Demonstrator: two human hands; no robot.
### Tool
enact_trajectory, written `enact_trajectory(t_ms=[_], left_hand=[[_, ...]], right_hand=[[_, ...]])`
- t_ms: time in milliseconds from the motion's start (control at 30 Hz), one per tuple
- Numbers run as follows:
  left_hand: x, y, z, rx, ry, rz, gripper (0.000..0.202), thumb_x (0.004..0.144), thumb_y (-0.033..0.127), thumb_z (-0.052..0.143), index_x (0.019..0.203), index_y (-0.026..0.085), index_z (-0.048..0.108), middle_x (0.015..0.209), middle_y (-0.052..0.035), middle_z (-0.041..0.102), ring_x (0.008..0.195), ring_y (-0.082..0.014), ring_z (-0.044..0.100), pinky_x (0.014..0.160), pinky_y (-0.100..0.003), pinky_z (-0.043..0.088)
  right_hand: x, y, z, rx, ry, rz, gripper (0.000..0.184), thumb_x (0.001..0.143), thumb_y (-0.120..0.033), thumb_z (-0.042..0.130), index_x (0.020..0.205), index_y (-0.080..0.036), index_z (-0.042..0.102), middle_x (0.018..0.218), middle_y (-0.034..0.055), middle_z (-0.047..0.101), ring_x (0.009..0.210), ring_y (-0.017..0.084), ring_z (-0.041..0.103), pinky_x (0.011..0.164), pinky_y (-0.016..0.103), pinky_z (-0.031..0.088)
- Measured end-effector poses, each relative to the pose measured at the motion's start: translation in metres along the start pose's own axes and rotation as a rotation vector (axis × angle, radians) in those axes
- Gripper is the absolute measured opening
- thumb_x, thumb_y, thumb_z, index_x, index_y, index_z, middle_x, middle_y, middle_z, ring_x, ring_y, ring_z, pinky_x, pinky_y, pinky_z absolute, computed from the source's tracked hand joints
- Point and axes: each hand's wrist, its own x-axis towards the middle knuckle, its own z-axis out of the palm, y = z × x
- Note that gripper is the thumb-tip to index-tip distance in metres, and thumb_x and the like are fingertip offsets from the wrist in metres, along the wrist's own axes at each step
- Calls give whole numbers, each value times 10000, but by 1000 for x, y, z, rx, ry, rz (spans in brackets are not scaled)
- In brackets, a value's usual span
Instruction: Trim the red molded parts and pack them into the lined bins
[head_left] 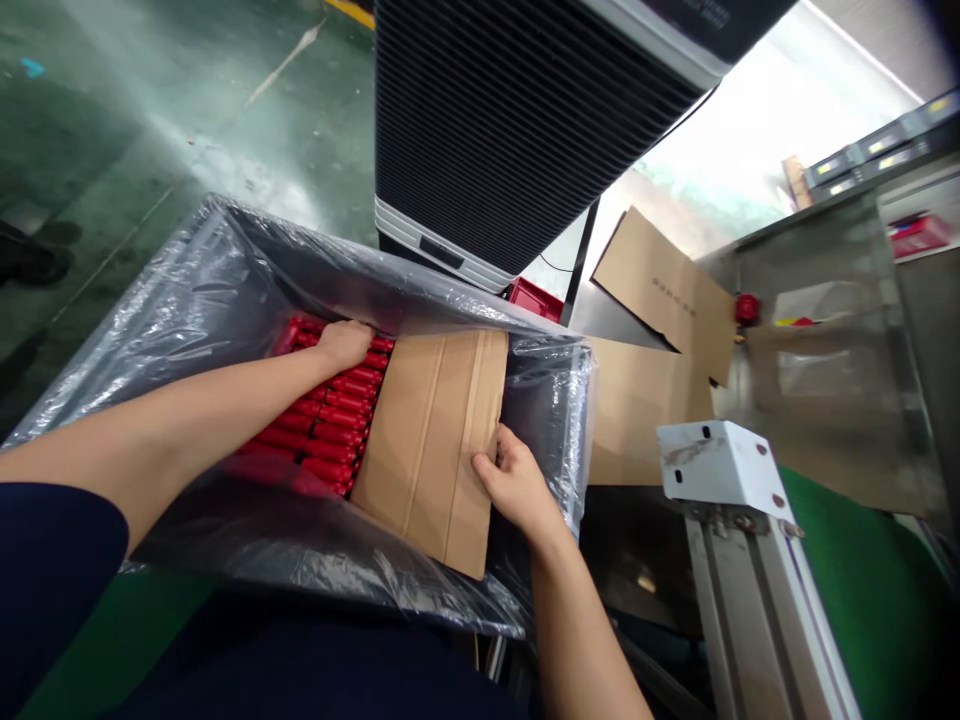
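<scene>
A box lined with a clear plastic bag [225, 290] holds rows of red cylindrical parts [330, 410]. My left hand [345, 343] rests on the red parts at the far side, fingers curled down among them. A creased brown cardboard sheet [431, 440] lies tilted over the right half of the parts. My right hand [517, 485] grips the sheet's right edge, fingers closed on it.
A large black louvred machine [510, 130] stands just behind the box. Flat cardboard pieces [660, 290] lean to the right, by a metal housing [825, 340]. A white bracket on an aluminium rail [720, 465] sits at the right, beside a green surface [862, 590].
</scene>
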Motion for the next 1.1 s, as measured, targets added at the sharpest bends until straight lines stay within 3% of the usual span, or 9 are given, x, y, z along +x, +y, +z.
enact_trajectory(t_ms=[167,367,533,600,667,733,800,933,1100], left_hand=[[-29,-7,-8,33,-36,67,378,984,390,678,1284,162,649,1333,-123,656,1207,-299,640,1047,-560,518],[-109,-51,-42,100,52,201,336,909,202,711,1245,199,713,1370,-119,683,1399,-350,523,1239,-669,234],[-170,-79,-96,235,271,141,617,944,15,403,1518,222,491,1722,-118,273,1603,-317,156,1254,-693,-25],[-189,-88,-112,284,360,-25,607,996,134,434,1590,102,317,1697,-269,222,1556,-455,220,1144,-836,120],[-203,-97,-121,295,377,-178,613,1000,307,530,1488,-34,385,1444,-404,475,1305,-576,510,923,-832,413],[-211,-105,-124,284,341,-265,509,1003,397,527,1271,-35,553,1080,-307,654,941,-509,693,710,-657,566],[-215,-113,-124,273,313,-294,386,1036,389,436,1112,58,618,936,-192,658,781,-419,709,631,-533,586],[-220,-120,-123,246,324,-303,329,1051,352,367,1041,136,614,958,-145,635,851,-377,692,705,-500,581],[-222,-94,-114,148,360,-220,313,1027,309,403,1121,111,627,1302,-264,562,1267,-479,510,1037,-674,409]], right_hand=[[-2,-13,5,90,-33,-15,398,799,-281,600,1180,-170,625,1100,88,757,953,229,726,904,381,598],[-5,-54,25,204,-149,-30,346,861,-323,638,1179,-189,607,1142,91,753,997,232,737,927,389,603],[4,-82,60,50,-217,-112,325,995,-448,586,1218,-214,614,1177,92,736,1058,247,710,961,405,578],[10,-93,79,-63,-233,-147,343,1038,-500,511,1202,-218,617,1164,93,734,1063,256,701,963,412,563],[17,-105,102,-208,-253,-153,349,1068,-490,443,1210,-211,597,1112,97,734,1028,263,705,952,429,555],[27,-116,130,-347,-267,-157,364,1089,-462,390,1227,-183,580,1083,115,717,1023,271,699,961,445,546],[38,-123,163,-430,-287,-196,412,1100,-466,369,1286,-159,571,1157,139,674,1121,263,666,1030,430,515],[59,-116,231,-525,-322,-274,501,1093,-481,406,1499,-204,506,1389,181,538,1346,301,523,1142,470,417],[78,-75,280,-786,-333,-319,636,1020,-492,547,1582,-229,411,1689,211,220,1519,449,228,1178,707,203]])
